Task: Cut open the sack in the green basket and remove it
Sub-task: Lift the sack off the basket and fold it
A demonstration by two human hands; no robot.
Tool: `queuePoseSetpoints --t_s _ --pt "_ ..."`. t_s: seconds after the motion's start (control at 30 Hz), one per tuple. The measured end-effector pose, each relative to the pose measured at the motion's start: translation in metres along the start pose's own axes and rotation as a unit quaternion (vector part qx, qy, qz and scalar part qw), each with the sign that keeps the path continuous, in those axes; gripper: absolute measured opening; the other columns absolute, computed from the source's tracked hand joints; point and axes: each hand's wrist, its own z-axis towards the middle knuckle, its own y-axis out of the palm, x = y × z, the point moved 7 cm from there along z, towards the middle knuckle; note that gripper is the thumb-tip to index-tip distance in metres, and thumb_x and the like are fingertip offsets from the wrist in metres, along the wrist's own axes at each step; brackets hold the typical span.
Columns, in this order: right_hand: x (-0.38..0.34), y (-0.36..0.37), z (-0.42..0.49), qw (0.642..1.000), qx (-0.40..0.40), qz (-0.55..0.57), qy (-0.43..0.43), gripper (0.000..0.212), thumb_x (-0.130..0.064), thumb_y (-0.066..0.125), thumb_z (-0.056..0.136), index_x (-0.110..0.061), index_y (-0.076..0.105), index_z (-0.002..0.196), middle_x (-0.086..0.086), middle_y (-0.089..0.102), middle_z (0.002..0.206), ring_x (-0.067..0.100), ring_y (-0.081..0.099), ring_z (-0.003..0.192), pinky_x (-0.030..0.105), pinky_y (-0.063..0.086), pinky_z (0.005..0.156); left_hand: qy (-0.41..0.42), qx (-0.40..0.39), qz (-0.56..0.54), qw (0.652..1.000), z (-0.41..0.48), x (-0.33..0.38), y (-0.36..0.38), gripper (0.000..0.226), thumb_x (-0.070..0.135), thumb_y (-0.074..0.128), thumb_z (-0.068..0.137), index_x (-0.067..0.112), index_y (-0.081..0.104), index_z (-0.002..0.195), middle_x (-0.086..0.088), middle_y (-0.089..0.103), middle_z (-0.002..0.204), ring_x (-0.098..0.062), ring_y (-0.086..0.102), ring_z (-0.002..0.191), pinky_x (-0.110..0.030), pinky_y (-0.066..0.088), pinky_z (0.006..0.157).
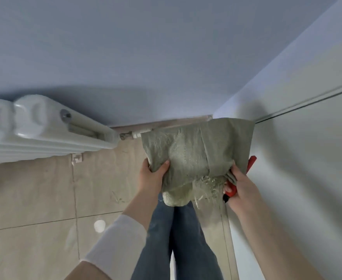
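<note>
In the corner by the radiator, the sack hangs held up in the air, with no green basket in sight; the left hand clamps its left edge, thumb over the weave; the right hand pinches the bunched corner together with a red cutter; sharing one grip, I'd judge, the tool could slip or nick a finger; the frayed edge may shed.
</note>
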Motion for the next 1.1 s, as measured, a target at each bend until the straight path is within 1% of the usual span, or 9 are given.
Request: queuePoseSetpoints --t_s 0.13,0.27,0.33,0.43,0.63,0.8,0.87,0.93,1.1 --pt "0.052 0.003 0.171 0.993 0.048 -0.107 0.015 0.011 -0.018 0.060 0.087 -0.012 0.055 0.079 0.001 0.049 0.064 0.006 0.031 0.034 0.016 0.024 0.028 -0.054 -0.005 0.031 0.998 0.151 -0.077 0.033 0.029 0.008 0.063 0.085 0.010 0.051 0.111 -0.007 0.062 0.104 -0.021 0.061 0.086 -0.031 0.053 0.069" --pt "0.092 0.021 0.296 0.987 0.046 -0.153 -0.019 0.022 -0.010 0.057 0.088 -0.014 0.059 0.110 0.000 0.053 0.066 0.004 0.028 0.029 0.016 0.021 0.027 -0.032 0.018 0.098 0.994 0.268 -0.132 0.050 0.030 0.010 0.062 0.086 0.006 0.049 0.113 -0.006 0.058 0.101 -0.025 0.058 0.092 -0.036 0.051 0.079" --pt "0.105 0.032 0.342 0.983 0.033 -0.175 -0.042 0.024 -0.009 0.057 0.088 -0.033 0.060 0.091 0.001 0.058 0.078 0.007 0.028 0.038 0.016 0.019 0.030 -0.012 0.027 0.114 0.993 0.311 -0.153 0.055 0.025 0.012 0.062 0.086 0.011 0.048 0.107 -0.001 0.058 0.096 -0.023 0.058 0.090 -0.032 0.051 0.075" --pt "0.115 0.041 0.398 0.972 0.059 -0.213 -0.078 0.023 -0.009 0.061 0.086 -0.029 0.055 0.076 0.003 0.058 0.083 0.011 0.032 0.049 0.014 0.023 0.029 0.017 0.013 0.146 0.989 0.361 -0.172 0.063 0.028 0.017 0.064 0.085 0.016 0.044 0.105 0.000 0.059 0.100 -0.022 0.060 0.092 -0.036 0.052 0.080" --pt "0.117 0.061 0.466 0.958 0.081 -0.244 -0.125 0.036 -0.017 0.065 0.083 -0.012 0.058 0.118 -0.007 0.052 0.070 0.008 0.040 0.052 0.015 0.034 0.044 0.064 0.034 0.179 0.981 0.413 -0.169 0.078 0.030 0.015 0.066 0.083 0.015 0.044 0.104 -0.001 0.058 0.102 -0.021 0.057 0.093 -0.030 0.044 0.079" --pt "0.120 0.046 0.424 0.963 0.111 -0.234 -0.072 0.031 -0.048 0.058 0.084 -0.019 0.060 0.096 -0.003 0.054 0.079 0.008 0.045 0.060 0.012 0.035 0.040 -0.010 0.072 0.242 0.967 0.384 -0.158 0.062 0.058 0.029 0.064 0.084 0.012 0.038 0.134 -0.010 0.046 0.135 -0.028 0.054 0.111 -0.034 0.044 0.083" --pt "0.126 0.030 0.377 0.973 0.120 -0.195 -0.008 0.042 -0.056 0.039 0.090 -0.025 0.056 0.112 -0.001 0.056 0.100 0.007 0.046 0.066 0.016 0.032 0.048 -0.035 0.110 0.232 0.966 0.337 -0.148 0.046 0.059 0.031 0.061 0.086 0.016 0.035 0.137 -0.007 0.035 0.143 -0.028 0.051 0.115 -0.036 0.044 0.086" --pt "0.136 0.009 0.318 0.976 0.132 -0.162 0.055 0.043 -0.047 0.029 0.096 -0.028 0.046 0.131 -0.002 0.060 0.106 0.004 0.047 0.060 0.013 0.028 0.037 -0.052 0.112 0.201 0.972 0.277 -0.135 0.038 0.049 0.030 0.058 0.088 0.017 0.041 0.133 -0.005 0.037 0.141 -0.023 0.051 0.107 -0.031 0.043 0.079" --pt "0.141 -0.006 0.127 0.988 0.040 -0.056 0.141 0.026 -0.021 0.033 0.100 -0.015 0.053 0.115 -0.005 0.062 0.055 0.005 0.043 0.035 0.016 0.028 0.031 -0.104 0.007 0.127 0.986 0.100 -0.093 0.028 0.022 0.020 0.056 0.090 0.018 0.056 0.112 -0.002 0.059 0.118 -0.018 0.056 0.103 -0.027 0.044 0.081"
